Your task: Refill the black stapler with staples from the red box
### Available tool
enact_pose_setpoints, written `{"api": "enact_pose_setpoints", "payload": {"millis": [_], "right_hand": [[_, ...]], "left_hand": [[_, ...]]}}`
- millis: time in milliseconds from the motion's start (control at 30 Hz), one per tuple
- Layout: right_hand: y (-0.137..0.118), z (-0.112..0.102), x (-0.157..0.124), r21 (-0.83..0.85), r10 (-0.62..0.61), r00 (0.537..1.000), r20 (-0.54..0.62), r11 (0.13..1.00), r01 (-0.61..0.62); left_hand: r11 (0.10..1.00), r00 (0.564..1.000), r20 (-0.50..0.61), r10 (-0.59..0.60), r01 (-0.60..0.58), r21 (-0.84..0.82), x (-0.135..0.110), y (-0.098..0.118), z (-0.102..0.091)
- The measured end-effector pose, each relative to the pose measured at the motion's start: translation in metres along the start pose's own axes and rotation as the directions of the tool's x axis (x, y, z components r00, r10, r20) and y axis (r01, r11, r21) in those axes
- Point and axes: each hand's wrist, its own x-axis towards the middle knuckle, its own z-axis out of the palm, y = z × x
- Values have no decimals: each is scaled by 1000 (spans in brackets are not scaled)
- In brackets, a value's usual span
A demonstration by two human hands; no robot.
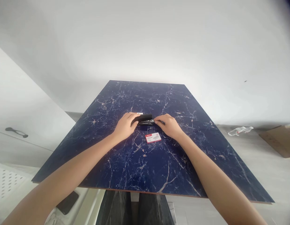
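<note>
A black stapler point(145, 118) lies on its long side across the middle of the dark blue tabletop, its top arm lifted off the base at the right end. Round its left end, my left hand point(126, 125) is closed, with fingers on top and thumb at the near side. My right hand point(168, 125) pinches a small silver metal piece point(152, 121) at the stapler's right end; whether it is loose or part of the stapler I cannot tell. Just nearer to me lies a flat red-and-white box point(153, 137), printed side up. Behind the stapler another red-and-white item point(139, 113) is mostly hidden.
The blue marble-patterned table point(145, 168) has a white wall point(145, 40) behind it. On the floor to the right are a clear plastic bottle point(239, 131) and a cardboard box point(279, 140). A white cabinet with a dark handle point(16, 132) stands left.
</note>
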Motion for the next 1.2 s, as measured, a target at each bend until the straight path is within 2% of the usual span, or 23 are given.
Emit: {"api": "enact_pose_setpoints", "payload": {"millis": [133,200,300,400,567,700,867,1033,1200], "right_hand": [[-8,-5,0,-48,15,1000,-16,999,-16],[-13,-10,0,-112,130,990,-51,984,-135],[-22,-19,-2,-208,360,931,-61,907,-365],[-29,-25,-5,-221,457,890,-12,866,-448],[-44,-24,-7,-128,462,885,63,883,-451],[-55,-14,-7,-107,446,887,123,894,-435],[-57,0,-10,-98,472,881,29,879,-467],[-55,-6,-9,-112,485,874,-35,867,-485],[-56,-12,-9,93,491,866,94,862,-499]], "left_hand": [[1000,1000,6,4,-5,28,-1,4,-1],[995,1000,-7,-20,20,93,-2,8,-3],[969,998,-20,-63,66,239,-3,13,-7],[954,996,33,-83,70,291,-4,12,-9],[974,992,81,-94,75,212,-3,6,-7],[983,994,85,-68,52,178,-1,2,-6],[987,993,102,-64,47,157,0,-3,-10],[975,980,188,-67,24,222,4,-11,-17],[988,969,236,-70,35,152,8,-19,-22]]}}
